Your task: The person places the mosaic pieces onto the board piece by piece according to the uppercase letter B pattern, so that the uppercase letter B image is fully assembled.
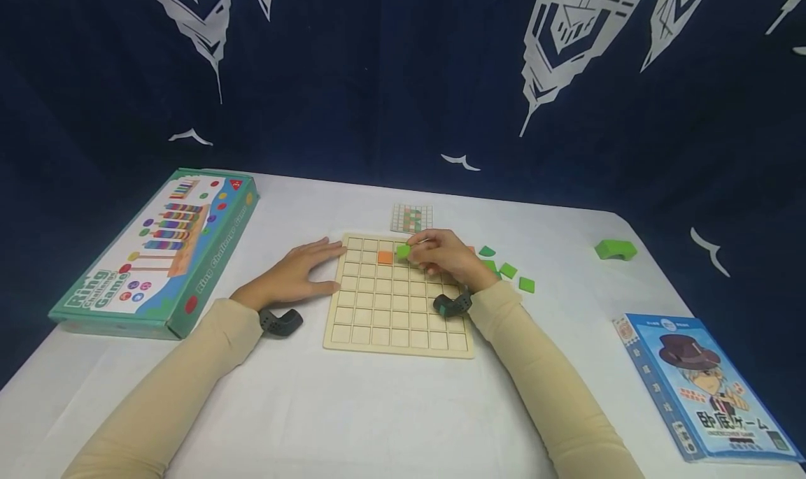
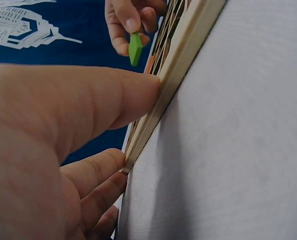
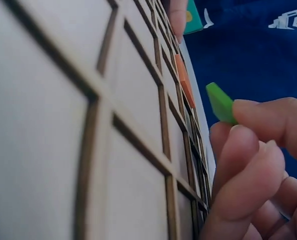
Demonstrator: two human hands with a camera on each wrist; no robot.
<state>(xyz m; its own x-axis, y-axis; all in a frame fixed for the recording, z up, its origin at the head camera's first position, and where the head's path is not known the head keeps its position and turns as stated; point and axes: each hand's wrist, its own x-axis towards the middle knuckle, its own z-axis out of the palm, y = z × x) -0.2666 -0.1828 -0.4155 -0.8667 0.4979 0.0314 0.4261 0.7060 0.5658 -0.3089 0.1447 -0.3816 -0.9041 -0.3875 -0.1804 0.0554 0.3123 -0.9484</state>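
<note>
Your right hand [image 1: 446,256] has its thumb and fingers clamped on a green tile [image 1: 403,251], pinching it near one end. The tile is above the far part of the wooden grid board [image 1: 371,335], just to the right of an orange tile [image 1: 385,256] that sits in a cell of the second row from the far edge. In the right wrist view the green tile is tilted and apart from the board, its free end pointing toward the orange tile's side.

Your left hand [image 1: 292,269] lies at the board's left edge, its thumb well apart from the fingers; the thumb and forefinger tips touch the rim, as the left wrist view shows, and the hand holds no piece.

Just beyond the board lies a small pattern card [image 1: 412,218] printed with a coloured grid. To the right of the board, near your right wrist, loose green pieces [image 1: 527,284] are scattered on the white-covered worktop [image 1: 352,409], with a darker green piece [image 1: 487,251] farther back; your right hand and forearm partly hide this group. Farther right stands a green arched block [image 1: 616,249]. A Ring Challenge Game box [image 1: 157,248] lies at your left, and a blue game box [image 1: 711,388] lies at your near right.
</note>
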